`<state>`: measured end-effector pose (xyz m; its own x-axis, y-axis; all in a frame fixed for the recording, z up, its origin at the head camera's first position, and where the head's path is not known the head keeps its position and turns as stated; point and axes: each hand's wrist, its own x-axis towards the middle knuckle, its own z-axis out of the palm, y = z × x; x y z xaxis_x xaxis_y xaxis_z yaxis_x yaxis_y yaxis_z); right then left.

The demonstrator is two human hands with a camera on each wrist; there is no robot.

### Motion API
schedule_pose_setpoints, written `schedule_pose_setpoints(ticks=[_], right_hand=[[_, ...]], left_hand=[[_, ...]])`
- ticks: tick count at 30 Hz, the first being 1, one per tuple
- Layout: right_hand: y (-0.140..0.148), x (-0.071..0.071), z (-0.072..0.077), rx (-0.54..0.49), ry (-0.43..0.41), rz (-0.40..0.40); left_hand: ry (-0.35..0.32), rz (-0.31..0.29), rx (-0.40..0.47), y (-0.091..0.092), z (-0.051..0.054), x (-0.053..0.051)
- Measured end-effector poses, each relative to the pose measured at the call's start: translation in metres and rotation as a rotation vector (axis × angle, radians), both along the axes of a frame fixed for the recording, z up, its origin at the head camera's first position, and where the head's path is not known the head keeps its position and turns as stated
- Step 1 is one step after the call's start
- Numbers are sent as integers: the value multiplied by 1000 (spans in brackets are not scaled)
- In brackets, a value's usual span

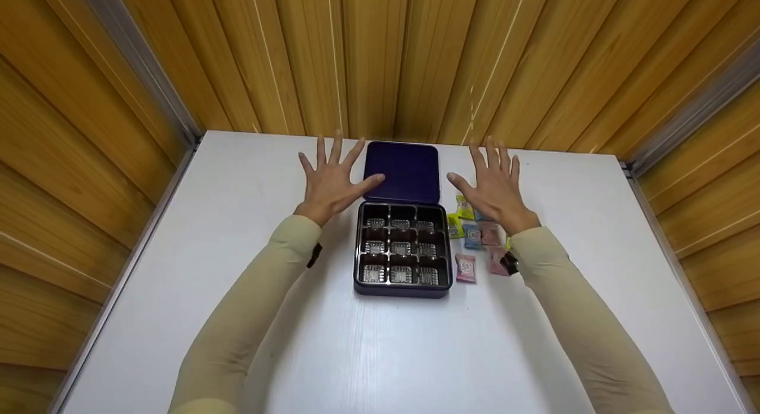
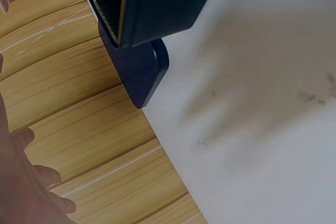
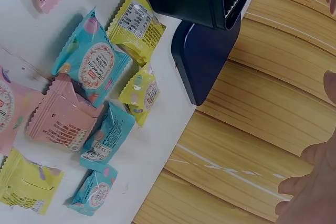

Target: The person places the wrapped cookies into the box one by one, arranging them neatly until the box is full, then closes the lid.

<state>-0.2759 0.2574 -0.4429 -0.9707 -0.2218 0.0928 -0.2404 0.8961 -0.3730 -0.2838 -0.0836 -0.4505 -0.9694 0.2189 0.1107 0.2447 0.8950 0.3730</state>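
Both hands are raised over the table with fingers spread, holding nothing. My left hand [image 1: 332,185] is to the left of a dark blue tin lid [image 1: 404,170], its thumb overlapping the lid's edge in the head view. Over on the right, my right hand [image 1: 496,191] hovers above several wrapped candies. Between the forearms stands a dark blue tin [image 1: 401,292], whose black insert is divided into several compartments with clear ridged bottoms. The candies come in pink [image 3: 65,119], blue [image 3: 94,61] and yellow [image 3: 137,24] wrappers, some lying against each other; the right hand and wrist cover part of them.
The white table [image 1: 368,354] reaches back to a wood-panelled wall [image 1: 380,57]. Metal rails [image 1: 148,63] run down the side panels. One pink candy [image 1: 466,268] lies close to the tin's right side.
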Motion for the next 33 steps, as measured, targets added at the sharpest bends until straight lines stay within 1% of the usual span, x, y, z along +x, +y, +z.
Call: schedule_pose_setpoints(ticks=[8, 15, 23, 29, 33], right_hand=[[10, 8, -4, -33, 3, -33], [19, 13, -4, -48, 2, -62], [30, 19, -8, -61, -7, -96], [38, 23, -12, -60, -16, -124], [44, 26, -14, -71, -9, -134]], left_hand=[[-21, 3, 86, -10, -10, 7], [-34, 1, 114, -14, -18, 16], [-35, -3, 162, -14, -28, 26], [-57, -19, 205, -14, -35, 32], [-54, -33, 216, -15, -41, 36]])
